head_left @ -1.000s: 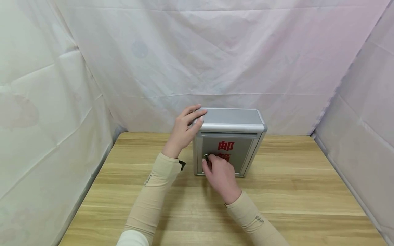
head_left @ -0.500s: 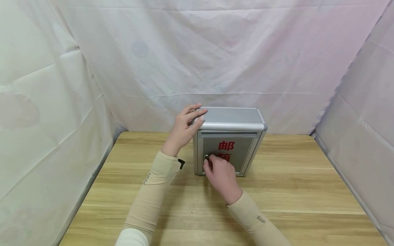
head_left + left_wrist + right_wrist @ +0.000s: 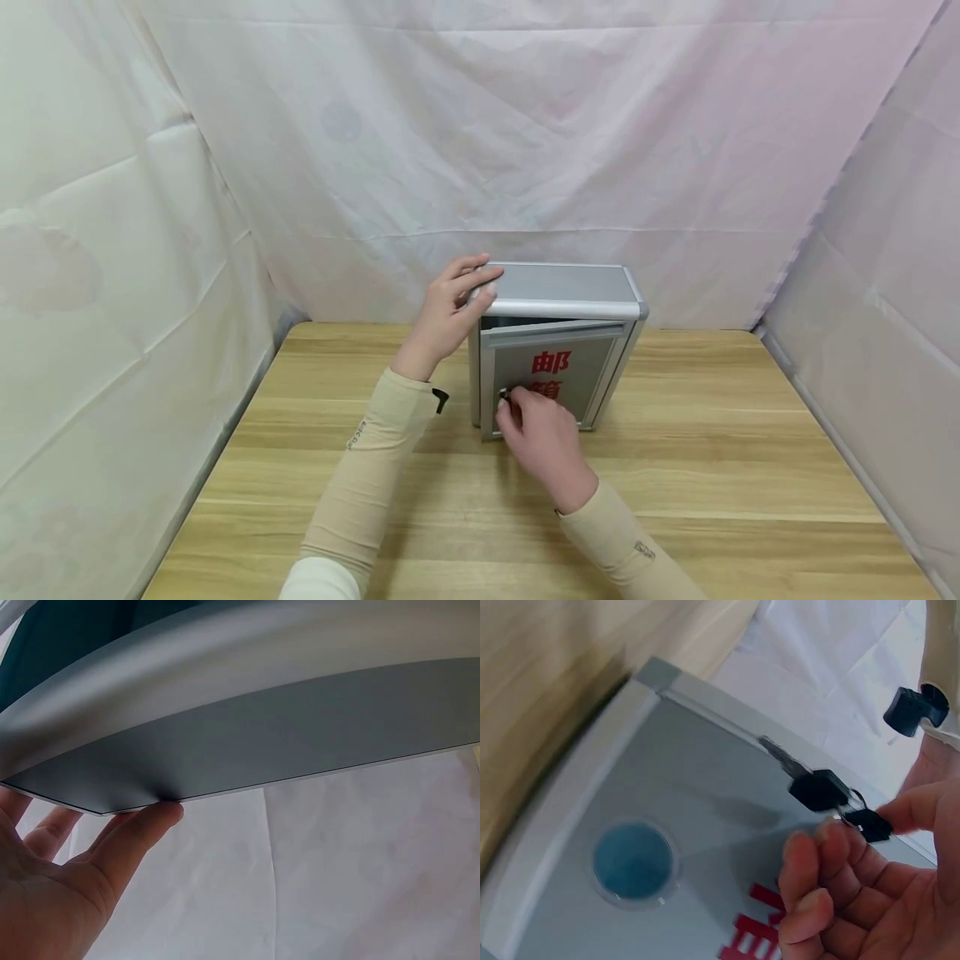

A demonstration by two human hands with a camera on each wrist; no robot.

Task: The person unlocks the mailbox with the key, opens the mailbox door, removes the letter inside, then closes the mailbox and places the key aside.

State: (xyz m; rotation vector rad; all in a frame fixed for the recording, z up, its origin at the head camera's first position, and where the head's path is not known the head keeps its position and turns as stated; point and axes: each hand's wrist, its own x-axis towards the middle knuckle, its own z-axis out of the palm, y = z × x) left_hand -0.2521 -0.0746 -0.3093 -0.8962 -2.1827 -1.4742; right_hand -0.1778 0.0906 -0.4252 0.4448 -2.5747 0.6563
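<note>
A silver-grey mailbox (image 3: 562, 284) with red characters on its front stands upright on the table. Its front door (image 3: 585, 367) is ajar, swung out on the left side, with a dark gap under the top rim. My left hand (image 3: 442, 321) rests on the top left corner, its fingers mostly straight; in the left wrist view, fingertips touch the grey top's edge. My right hand (image 3: 551, 437) pinches a black-headed key (image 3: 869, 824) at the door's left side. A second key (image 3: 820, 790) dangles from the same ring. The pinched key's blade is hidden.
Beneath the mailbox is a wood-grain table (image 3: 712, 467). Pale cloth (image 3: 480, 125) hangs close behind it, with more cloth on both sides. A round bluish window (image 3: 634, 862) is set in the door panel.
The mailbox door has swung outward on its left side, and a gap has appeared below the top rim. My right hand has moved slightly toward me with the key; my left hand stays put.
</note>
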